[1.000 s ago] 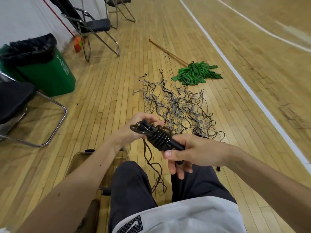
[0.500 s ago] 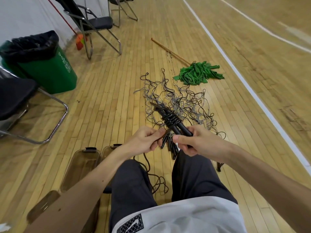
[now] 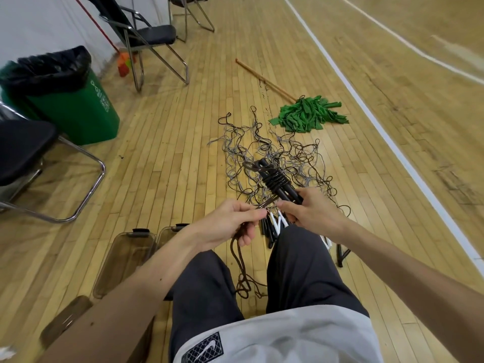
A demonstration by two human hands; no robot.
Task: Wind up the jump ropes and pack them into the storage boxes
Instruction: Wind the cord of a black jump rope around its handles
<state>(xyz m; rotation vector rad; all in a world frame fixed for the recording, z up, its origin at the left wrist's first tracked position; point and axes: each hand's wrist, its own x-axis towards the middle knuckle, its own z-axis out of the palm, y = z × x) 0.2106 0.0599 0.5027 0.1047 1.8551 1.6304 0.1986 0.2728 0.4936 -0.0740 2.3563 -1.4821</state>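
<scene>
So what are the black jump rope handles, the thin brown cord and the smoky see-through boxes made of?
Black jump rope handles: probably hard plastic, smooth with a dull shine. Thin brown cord: bends limply, perhaps braided fibre; too fine to tell. Smoky see-through boxes: likely tinted plastic, glossy, since the floor shows through.
</scene>
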